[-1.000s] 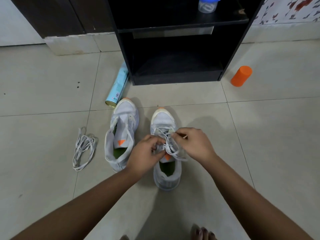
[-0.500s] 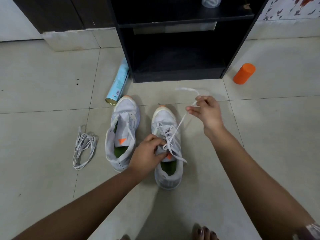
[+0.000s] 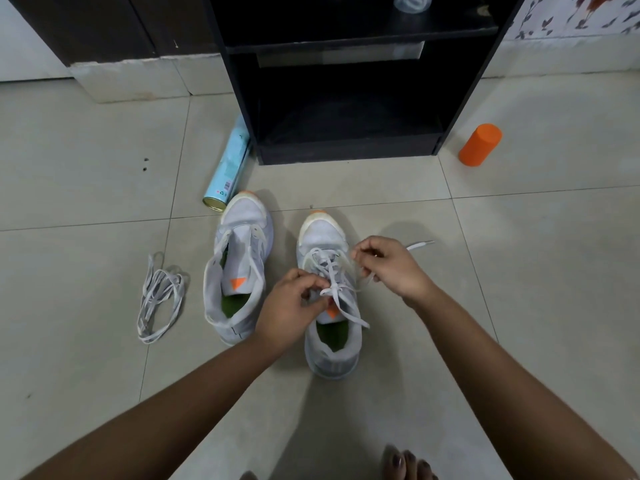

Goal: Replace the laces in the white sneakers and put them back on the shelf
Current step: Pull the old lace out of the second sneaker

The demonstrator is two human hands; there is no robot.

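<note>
Hidden: The left hand point(image 3: 294, 303) covers the upper eyelets and part of the tongue of the laced sneaker point(image 3: 322, 233), so the path of the lace point(image 3: 337, 292) under its fingers cannot be made out. A clear jar point(image 3: 414, 1) on the shelf's upper board is cut off by the top edge, and only toes point(image 3: 405, 462) show at the bottom.
Left hand: Fingers curled, pinching the lace at the shoe's throat.
Right hand: The right hand point(image 3: 391, 268) pinches a strand of the same lace just beside the sneaker; the tipped end pokes out beyond its knuckles.
Open room: Bare floor tile point(image 3: 554, 306) stretches right of the right hand and back toward the person. Left of the left hand stands the unlaced sneaker point(image 3: 242, 220), then a loose lace point(image 3: 159, 296) in a bundle.
Ahead of the hands: The black shelf point(image 3: 346, 147), its lower bay dark. A spray can point(image 3: 228, 168) lies at its left foot; an orange cylinder point(image 3: 479, 145) stands well apart to the right.
Pointing: Both sneakers sit on their soles, long axes roughly parallel (toes toward the shelf, heels toward the person).
</note>
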